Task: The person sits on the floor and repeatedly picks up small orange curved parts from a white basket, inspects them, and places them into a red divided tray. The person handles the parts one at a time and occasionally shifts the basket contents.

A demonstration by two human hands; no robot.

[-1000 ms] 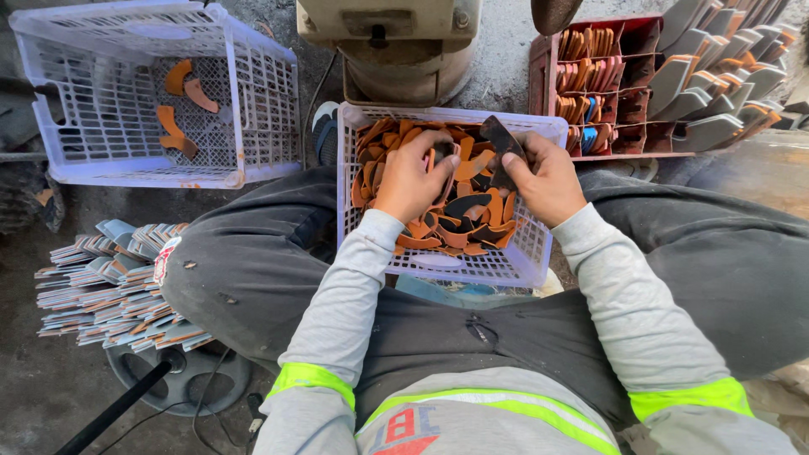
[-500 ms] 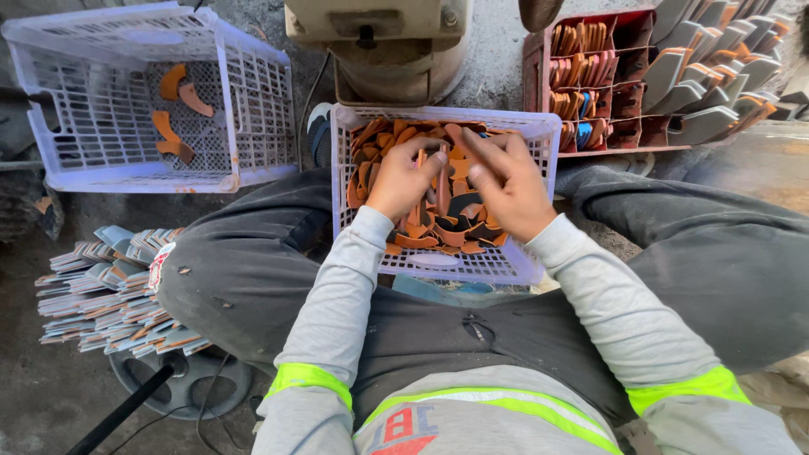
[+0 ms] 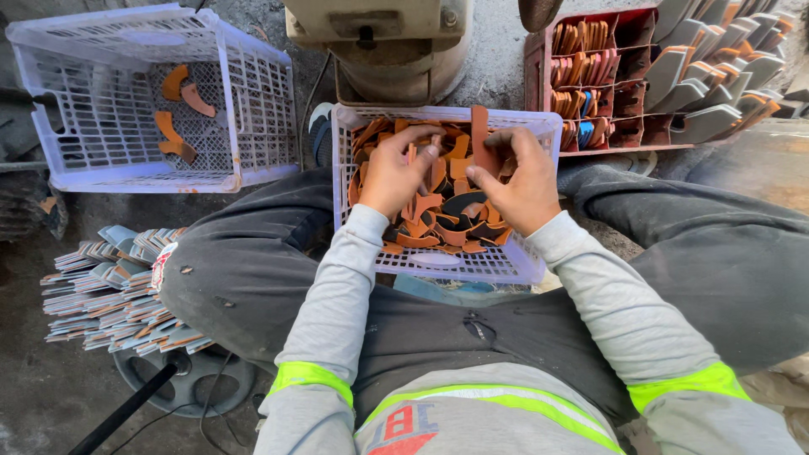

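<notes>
my right hand (image 3: 516,181) now pinches one brown leather strip (image 3: 480,139) upright — a second ago it held a dark piece. my left hand (image 3: 396,173) closes on curved pieces (image 3: 434,215) inside the white basket (image 3: 514,265) on my lap — sorting ongoing.

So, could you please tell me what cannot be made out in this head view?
- Left hand: its palm side is turned away, so its grip cannot be seen.
- Small white basket: both hands cover the middle pieces.
- Right hand: pinches a brown strip, lower end hidden.
- Red tray: cut off by the top edge.
</notes>
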